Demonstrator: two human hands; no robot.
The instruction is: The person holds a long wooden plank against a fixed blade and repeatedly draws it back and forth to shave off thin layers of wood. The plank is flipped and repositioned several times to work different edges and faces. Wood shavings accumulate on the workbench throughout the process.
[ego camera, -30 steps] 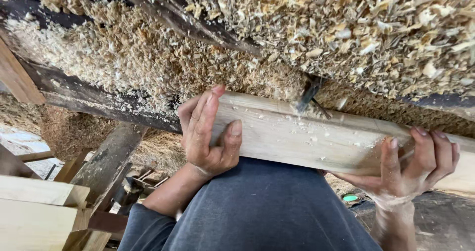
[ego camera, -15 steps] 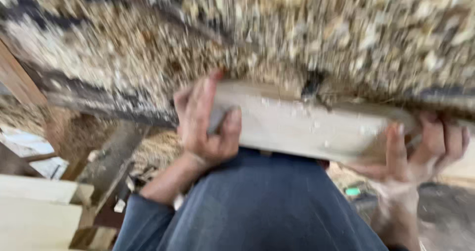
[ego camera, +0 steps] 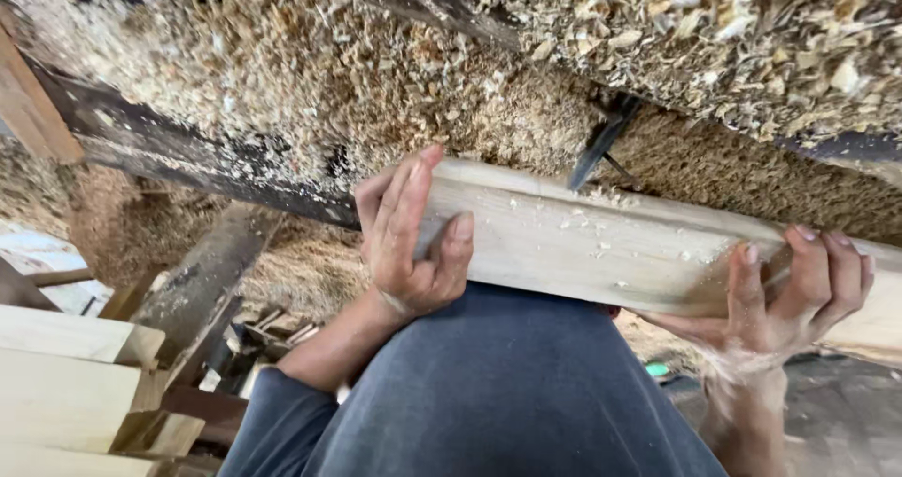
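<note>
A pale sawn wooden plank [ego camera: 611,247] lies across the middle of the view, above my lap in dark blue trousers. My left hand [ego camera: 409,237] wraps around its left end, thumb on the near face. My right hand [ego camera: 785,294] grips the plank farther right, fingers curled over its top edge and palm underneath. The far edge of the plank meets a dark saw blade [ego camera: 597,148] that sticks out of a slot in the sawdust-covered table [ego camera: 310,92]. Small chips dot the top of the plank.
Thick heaps of sawdust and shavings [ego camera: 714,35] cover the bench behind the plank. Dark timber beams [ego camera: 178,157] run beneath it. Stacked pale boards [ego camera: 66,374] sit at the lower left, with offcuts on the floor.
The plank has slid slightly to the right along the blade with both hands still gripping it. The view blurred half a second ago and is sharp now.
</note>
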